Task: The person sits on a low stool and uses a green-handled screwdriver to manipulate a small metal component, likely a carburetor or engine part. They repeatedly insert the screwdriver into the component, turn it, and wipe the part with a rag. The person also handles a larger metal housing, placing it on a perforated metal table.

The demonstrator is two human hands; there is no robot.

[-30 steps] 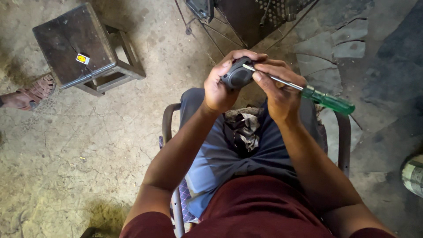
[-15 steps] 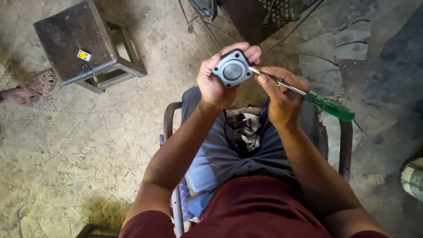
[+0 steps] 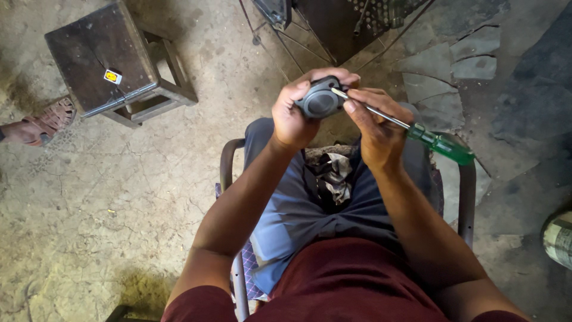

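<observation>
A dark wooden stool (image 3: pixel 113 59) stands on the cracked concrete floor (image 3: pixel 119 197) to the upper left, well apart from the hands, and a small yellow and white label (image 3: pixel 112 76) lies flat on its top. At the left edge a foot in a brown sandal (image 3: pixel 44 122) belongs to another person. Dark metal rods and a frame (image 3: pixel 333 24) lean at the top, just beyond the hands. A crumpled grey rag (image 3: pixel 333 173) lies on the person's lap, on the metal chair (image 3: pixel 229 173), directly under the hands (nothing stands between the camera and the work).

The left hand (image 3: pixel 295 116) is clenched around a round dark grey metal part (image 3: pixel 322 100), held up above the knees with its flat face to the camera. The right hand (image 3: pixel 378 128) grasps the shaft of a screwdriver (image 3: pixel 417 131) with a green handle; its tip touches the upper right edge of the part, and the handle points away to the right. So the grip of each hand is closed on its own thing, and the two things meet between the thumbs.
</observation>
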